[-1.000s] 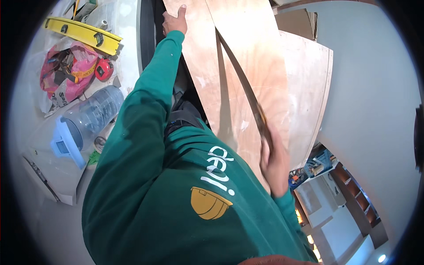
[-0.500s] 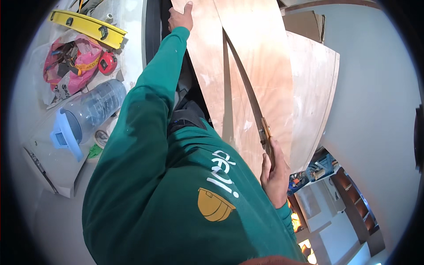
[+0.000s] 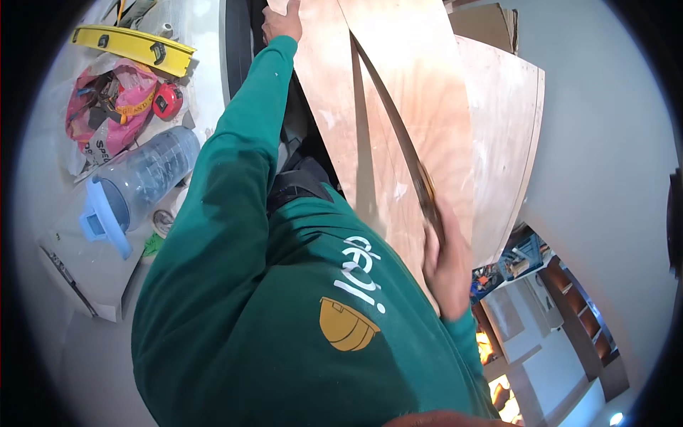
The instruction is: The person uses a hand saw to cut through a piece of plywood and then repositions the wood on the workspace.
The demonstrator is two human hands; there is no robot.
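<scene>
At the top of the view, my left hand (image 3: 283, 23) grips the left edge of a pale plywood sheet (image 3: 427, 85), thumb on its face and fingers at the edge. My right hand (image 3: 449, 263) is closed round the handle of a handsaw (image 3: 400, 128), low on the sheet. The long, narrow blade runs up and left from that hand across the plywood, its toe at a thin line leading to the top. A dark shadow of the blade falls on the wood beside it. Motion blurs the right hand and the saw's handle.
A yellow spirit level (image 3: 133, 50), a pink bag of tools (image 3: 114, 99), a red tape measure (image 3: 168, 101) and a clear blue-lidded bottle (image 3: 149, 167) lie on the left. Another board (image 3: 501, 128) and cardboard (image 3: 484, 27) stand right; a blue crate (image 3: 523, 256) is beyond.
My right hand and the saw handle have shifted slightly upward in view and become blurred. My left hand keeps its hold on the sheet's edge. The whole view has turned a little.
</scene>
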